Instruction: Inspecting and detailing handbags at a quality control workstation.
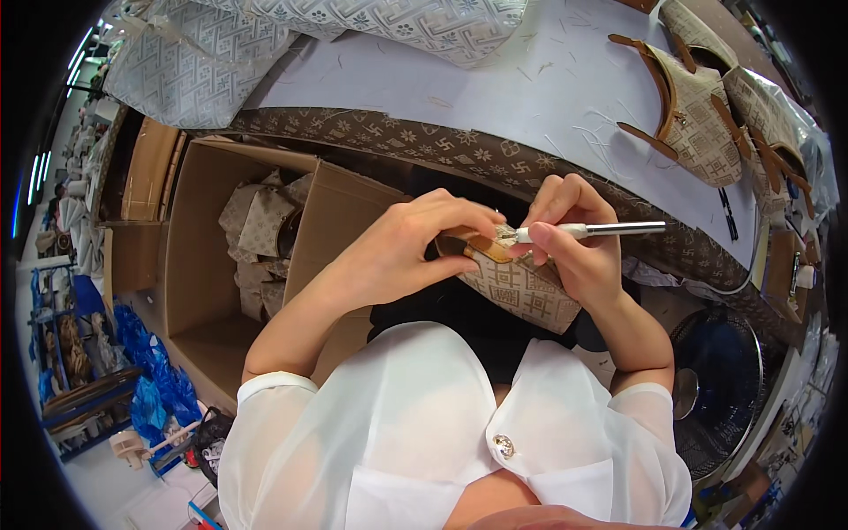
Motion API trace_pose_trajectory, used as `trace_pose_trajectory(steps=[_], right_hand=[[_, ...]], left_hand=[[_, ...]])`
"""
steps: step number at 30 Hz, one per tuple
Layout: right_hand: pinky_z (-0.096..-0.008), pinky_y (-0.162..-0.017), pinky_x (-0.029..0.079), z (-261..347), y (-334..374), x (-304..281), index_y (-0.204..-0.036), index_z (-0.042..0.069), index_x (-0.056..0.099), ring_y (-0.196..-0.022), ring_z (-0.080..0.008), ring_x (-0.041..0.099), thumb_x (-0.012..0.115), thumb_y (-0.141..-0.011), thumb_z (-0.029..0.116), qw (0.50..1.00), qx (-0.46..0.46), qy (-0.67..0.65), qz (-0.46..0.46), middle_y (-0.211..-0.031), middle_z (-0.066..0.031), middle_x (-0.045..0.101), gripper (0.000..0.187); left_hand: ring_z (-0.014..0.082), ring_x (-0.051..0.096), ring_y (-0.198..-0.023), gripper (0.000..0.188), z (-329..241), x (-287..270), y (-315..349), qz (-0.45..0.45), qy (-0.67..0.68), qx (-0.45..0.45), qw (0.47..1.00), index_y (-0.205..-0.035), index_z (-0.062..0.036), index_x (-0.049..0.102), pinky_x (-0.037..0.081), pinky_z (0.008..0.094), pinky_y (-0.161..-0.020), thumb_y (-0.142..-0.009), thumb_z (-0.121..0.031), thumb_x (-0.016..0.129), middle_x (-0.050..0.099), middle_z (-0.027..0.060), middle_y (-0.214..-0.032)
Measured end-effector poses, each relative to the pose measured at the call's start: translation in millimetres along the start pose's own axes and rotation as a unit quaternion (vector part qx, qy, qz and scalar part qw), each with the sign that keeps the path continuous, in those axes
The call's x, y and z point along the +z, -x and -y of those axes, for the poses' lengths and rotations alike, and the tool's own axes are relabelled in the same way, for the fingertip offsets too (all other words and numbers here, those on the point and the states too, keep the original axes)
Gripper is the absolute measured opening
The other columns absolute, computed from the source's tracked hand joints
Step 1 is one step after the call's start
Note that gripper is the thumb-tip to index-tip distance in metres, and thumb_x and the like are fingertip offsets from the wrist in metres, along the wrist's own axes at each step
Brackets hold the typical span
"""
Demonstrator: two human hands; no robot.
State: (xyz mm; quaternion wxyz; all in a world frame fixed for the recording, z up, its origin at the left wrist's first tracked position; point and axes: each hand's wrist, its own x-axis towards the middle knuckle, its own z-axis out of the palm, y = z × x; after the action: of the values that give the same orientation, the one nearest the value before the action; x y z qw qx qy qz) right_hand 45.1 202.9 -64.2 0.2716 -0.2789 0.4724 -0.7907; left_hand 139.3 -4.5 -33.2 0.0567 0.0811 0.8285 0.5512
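The left hand pinched the bag near its trim, before the worktop; the right hand's fingers gripped the tool. A steady edge and light, controlled pressure seemed best.

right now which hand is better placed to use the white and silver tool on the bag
Likely the right hand: it grips the tool, its tip close to the tan trim, while the left hand is busy holding the bag.
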Motion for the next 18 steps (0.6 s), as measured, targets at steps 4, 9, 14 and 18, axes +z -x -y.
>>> trace_pose_trajectory(steps=[4,9,14,18], right_hand=[[-0.0201,-0.056,0.048,1,1,-1,-0.082,-0.001,0.055,-0.064,-0.0078,0.058,0.066,-0.085,-0.003,0.998,0.001,0.055,0.013,-0.081,-0.0060,0.057,0.011],[-0.0196,-0.054,0.041,-3,2,1,-0.082,0.000,0.057,-0.063,-0.0063,0.055,0.068,-0.084,-0.003,0.995,0.025,0.096,0.027,-0.081,-0.0042,0.056,0.012],[-0.0196,-0.054,0.038,-8,3,1,-0.081,0.000,0.057,-0.063,-0.0050,0.051,0.069,-0.083,-0.003,0.991,0.008,0.131,0.018,-0.080,-0.0025,0.055,0.013],[-0.0195,-0.054,0.040,-9,3,1,-0.080,0.000,0.057,-0.064,-0.0054,0.052,0.069,-0.082,-0.005,0.986,-0.001,0.164,0.028,-0.081,-0.0039,0.056,0.014]], left_hand=[[0.0217,0.066,-0.095,0.028,3,-10,-4,-0.004,-0.072,0.080,0.994,-0.101,-0.0046,0.069,0.054,0.0305,-0.078,-0.075,0.002,0.076,0.069,0.0078,-0.101],[0.0208,0.062,-0.086,0.019,2,-15,-11,-0.024,-0.231,0.195,0.953,-0.094,-0.0040,0.070,0.051,0.0299,-0.071,-0.076,0.000,0.075,0.068,0.0068,-0.093],[0.0197,0.059,-0.084,0.012,7,-13,-15,-0.017,-0.135,0.143,0.980,-0.090,-0.0023,0.068,0.048,0.0299,-0.068,-0.080,0.002,0.072,0.065,0.0060,-0.089],[0.0191,0.059,-0.084,0.008,12,-11,-15,-0.028,-0.079,0.105,0.991,-0.088,-0.0014,0.066,0.048,0.0294,-0.068,-0.081,0.002,0.070,0.064,0.0060,-0.088]])
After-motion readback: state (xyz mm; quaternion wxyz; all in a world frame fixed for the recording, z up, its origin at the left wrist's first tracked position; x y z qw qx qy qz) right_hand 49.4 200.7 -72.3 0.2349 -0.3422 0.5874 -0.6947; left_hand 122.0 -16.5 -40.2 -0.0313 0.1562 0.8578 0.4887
